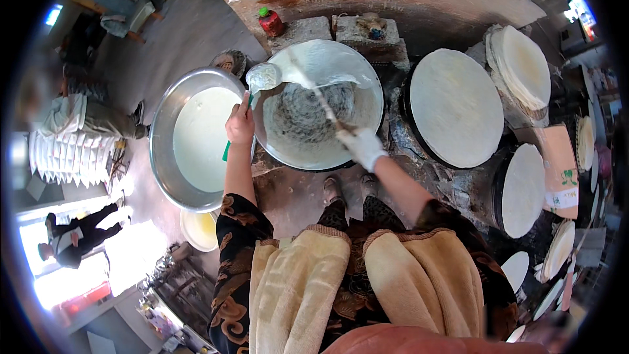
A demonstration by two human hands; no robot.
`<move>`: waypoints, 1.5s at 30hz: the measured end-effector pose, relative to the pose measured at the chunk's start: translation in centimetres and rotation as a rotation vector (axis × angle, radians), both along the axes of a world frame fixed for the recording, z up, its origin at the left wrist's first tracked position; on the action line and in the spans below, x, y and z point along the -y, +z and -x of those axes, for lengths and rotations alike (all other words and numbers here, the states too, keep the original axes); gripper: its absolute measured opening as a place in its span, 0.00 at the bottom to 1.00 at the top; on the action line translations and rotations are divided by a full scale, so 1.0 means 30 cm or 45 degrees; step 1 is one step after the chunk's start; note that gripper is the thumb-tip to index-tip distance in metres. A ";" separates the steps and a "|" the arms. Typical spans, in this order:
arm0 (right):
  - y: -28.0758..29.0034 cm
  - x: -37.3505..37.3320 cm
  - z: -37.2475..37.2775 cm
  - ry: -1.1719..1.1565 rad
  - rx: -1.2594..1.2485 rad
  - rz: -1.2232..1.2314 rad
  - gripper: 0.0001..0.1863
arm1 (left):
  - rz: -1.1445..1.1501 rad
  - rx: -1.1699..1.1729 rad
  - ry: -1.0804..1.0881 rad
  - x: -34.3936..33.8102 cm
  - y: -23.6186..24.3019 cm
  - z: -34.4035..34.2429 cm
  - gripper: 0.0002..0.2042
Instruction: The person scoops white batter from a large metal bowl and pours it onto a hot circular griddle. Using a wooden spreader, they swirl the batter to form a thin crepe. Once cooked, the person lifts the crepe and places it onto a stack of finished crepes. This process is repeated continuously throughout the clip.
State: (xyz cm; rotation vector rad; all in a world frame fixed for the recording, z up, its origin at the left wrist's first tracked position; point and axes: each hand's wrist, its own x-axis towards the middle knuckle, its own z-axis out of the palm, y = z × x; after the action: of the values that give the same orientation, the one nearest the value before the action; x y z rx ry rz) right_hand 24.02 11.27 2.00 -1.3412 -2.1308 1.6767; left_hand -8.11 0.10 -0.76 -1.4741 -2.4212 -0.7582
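A grimy stone hearth (295, 190) rings the seated person, dirt floor off to the left. The left hand (240, 124) grips a green-handled ladle (263, 77) between the batter basin (171, 177) on its left and the griddle (319, 101) on its right. The gloved right hand (362, 147) holds a spreader stick (314, 88) over that griddle. Further right, round sheets (455, 106) and stacks (524, 65) crowd the rim, leaving little open room

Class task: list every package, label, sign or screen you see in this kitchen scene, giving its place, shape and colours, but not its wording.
Small red bottle with green cap: upright on the wooden counter behind the round griddle.
Pinkish cardboard box with a white label and green mark: far right, beside the stacked flatbreads.
Bright lit screen: top right corner, rectangular, too blurred to make out.
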 end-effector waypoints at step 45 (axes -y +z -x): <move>0.096 -0.736 0.419 1.136 0.273 0.212 0.21 | -0.024 0.394 0.467 0.467 0.024 -0.890 0.23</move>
State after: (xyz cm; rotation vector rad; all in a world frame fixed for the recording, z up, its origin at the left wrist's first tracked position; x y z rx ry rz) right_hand 11.45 33.36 4.87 -0.6051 -3.0517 2.0732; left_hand 18.59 -13.91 -0.03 -0.9148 -2.7855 -0.9746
